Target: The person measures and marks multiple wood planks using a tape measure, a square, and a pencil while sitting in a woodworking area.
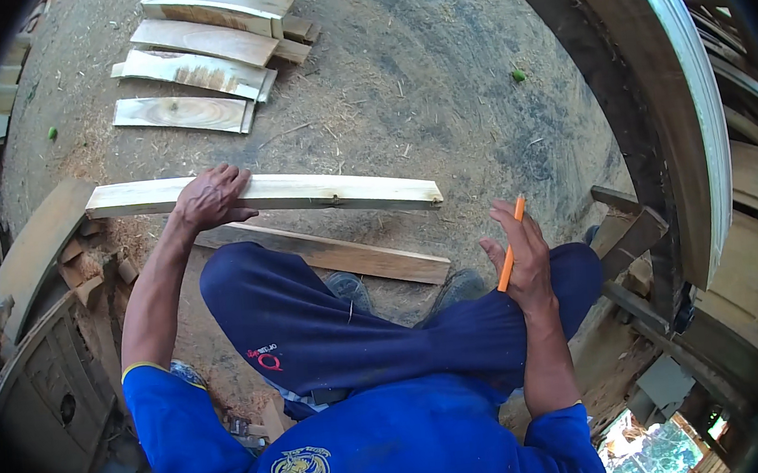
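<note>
My left hand (211,198) is closed over a long pale wooden board (343,188), left of its middle. The board lies crosswise in front of my knees, its top edge bright and its near side in shade. An orange pencil (512,245) slants across the fingers of my right hand (532,259), above my right thigh and apart from the board. Its thin shape shows at both ends, but the tip is too small to make out. Nearer to me, a second wooden board (372,257) lies on the ground by my feet, partly covered by my left knee.
Several cut boards (197,68) lie in a loose row at the far left. A curved wooden piece (34,258) and wood offcuts (85,278) stand at the left. A large curved frame (666,121) rises along the right. Sawdust and shavings cover the ground (402,90).
</note>
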Motion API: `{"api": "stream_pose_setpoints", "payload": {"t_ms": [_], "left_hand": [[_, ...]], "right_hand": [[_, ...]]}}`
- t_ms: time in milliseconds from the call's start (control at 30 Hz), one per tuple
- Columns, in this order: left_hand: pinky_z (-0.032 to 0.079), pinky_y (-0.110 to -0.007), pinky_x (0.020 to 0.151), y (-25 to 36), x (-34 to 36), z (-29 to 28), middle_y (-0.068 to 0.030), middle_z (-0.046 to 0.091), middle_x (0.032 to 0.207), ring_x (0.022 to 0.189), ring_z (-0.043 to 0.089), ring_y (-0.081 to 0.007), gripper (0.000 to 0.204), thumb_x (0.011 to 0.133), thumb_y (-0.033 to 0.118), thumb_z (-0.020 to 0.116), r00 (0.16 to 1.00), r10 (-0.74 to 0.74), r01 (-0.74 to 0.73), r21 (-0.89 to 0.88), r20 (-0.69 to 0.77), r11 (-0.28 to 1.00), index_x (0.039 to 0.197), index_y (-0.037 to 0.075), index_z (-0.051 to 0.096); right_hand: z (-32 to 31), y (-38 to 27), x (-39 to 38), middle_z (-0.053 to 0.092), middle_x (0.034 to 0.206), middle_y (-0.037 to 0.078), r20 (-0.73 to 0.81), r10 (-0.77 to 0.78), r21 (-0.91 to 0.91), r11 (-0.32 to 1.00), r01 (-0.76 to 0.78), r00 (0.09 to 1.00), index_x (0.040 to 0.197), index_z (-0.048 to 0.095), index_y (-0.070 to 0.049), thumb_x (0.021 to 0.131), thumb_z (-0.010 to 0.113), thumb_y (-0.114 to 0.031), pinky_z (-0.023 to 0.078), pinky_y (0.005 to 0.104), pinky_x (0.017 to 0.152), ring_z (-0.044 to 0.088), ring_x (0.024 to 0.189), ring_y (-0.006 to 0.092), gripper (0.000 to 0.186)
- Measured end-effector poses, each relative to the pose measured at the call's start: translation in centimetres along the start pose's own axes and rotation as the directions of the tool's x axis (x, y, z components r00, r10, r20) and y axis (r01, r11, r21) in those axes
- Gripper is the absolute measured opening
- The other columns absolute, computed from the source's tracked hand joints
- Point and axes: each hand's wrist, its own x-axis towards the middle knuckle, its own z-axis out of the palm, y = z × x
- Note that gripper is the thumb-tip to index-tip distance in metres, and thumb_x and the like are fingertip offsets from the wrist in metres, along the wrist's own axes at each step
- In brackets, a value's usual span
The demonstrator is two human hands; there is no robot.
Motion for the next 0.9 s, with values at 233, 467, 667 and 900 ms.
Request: {"api": "stream_pose_setpoints", "payload": {"t_ms": [233,467,667,900], "left_hand": [[0.055,-0.045,0.086,2.4,-3.9,-11.5,-0.0173,0.067,0.106,0.099,0.067,-0.0357,0.069,0.080,0.051,0.078,0.989,0.033,-0.037,-0.027,-0.145,0.999,0.126,0.003,0.060],[0.057,-0.048,0.076,8.5,-5.1,-19.5,-0.0220,0.072,0.099,0.083,0.071,-0.0387,0.063,0.086,0.059,0.068,0.995,0.098,-0.090,-0.292,0.012,0.952,0.119,0.006,0.068],[0.051,-0.050,0.068,12.9,-4.2,-18.6,-0.0223,0.066,0.073,0.073,0.067,-0.0414,0.061,0.089,0.062,0.063,0.969,0.246,-0.199,-0.506,0.026,0.839,0.093,0.001,0.071],[0.053,-0.041,0.071,16.5,-1.0,-13.6,-0.0150,0.073,0.080,0.076,0.071,-0.0270,0.071,0.086,0.067,0.063,0.870,0.285,0.075,-0.681,0.401,0.728,0.108,0.000,0.075]], "right_hand": [[-2.2,-1.6,1.9,0.060,0.136,0.021,0.057,-0.097,-0.060,0.993,0.101,0.994,0.132,0.058,-0.004,0.073,0.086,-0.024,0.041,0.0525,0.106,0.057,0.126,0.0406,0.068],[-8.8,-1.6,-0.2,0.066,0.111,0.019,-0.021,-0.129,-0.121,0.985,0.125,0.991,0.120,0.065,-0.004,0.065,0.082,-0.005,0.052,0.0494,0.088,0.065,0.101,0.0398,0.058],[-14.3,-0.9,-5.8,0.065,0.116,0.015,-0.167,0.139,0.209,0.972,-0.103,0.976,0.123,0.064,-0.003,0.068,0.089,-0.004,0.057,0.0386,0.086,0.067,0.101,0.0282,0.060],[-15.2,0.9,-12.7,0.063,0.128,0.014,-0.107,0.388,0.648,0.725,-0.232,0.915,0.131,0.057,0.001,0.082,0.065,0.013,0.048,0.0365,0.107,0.063,0.122,0.0253,0.051]]}}
